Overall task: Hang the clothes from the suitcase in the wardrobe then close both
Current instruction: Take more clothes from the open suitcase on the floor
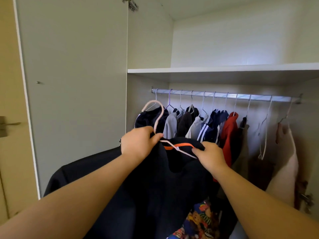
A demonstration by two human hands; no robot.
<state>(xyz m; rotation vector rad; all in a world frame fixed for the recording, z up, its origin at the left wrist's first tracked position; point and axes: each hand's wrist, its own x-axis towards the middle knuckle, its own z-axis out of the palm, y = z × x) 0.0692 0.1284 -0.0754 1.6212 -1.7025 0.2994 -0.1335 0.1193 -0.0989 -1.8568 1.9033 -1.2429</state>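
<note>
- Black garment [155, 178] on a pink hanger [152, 101], centre frame, below the rail [224, 96].
- My left hand [138, 144] pinches the hanger's neck; my right hand [210, 156] grips the collar.
- Rail at right holds hung clothes [227, 135]; wardrobe door [77, 83] open, left.

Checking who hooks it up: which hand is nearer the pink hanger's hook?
Left. The left hand pinches the pink hanger just below its hook; the right hand grips the black garment, lower right.
</note>
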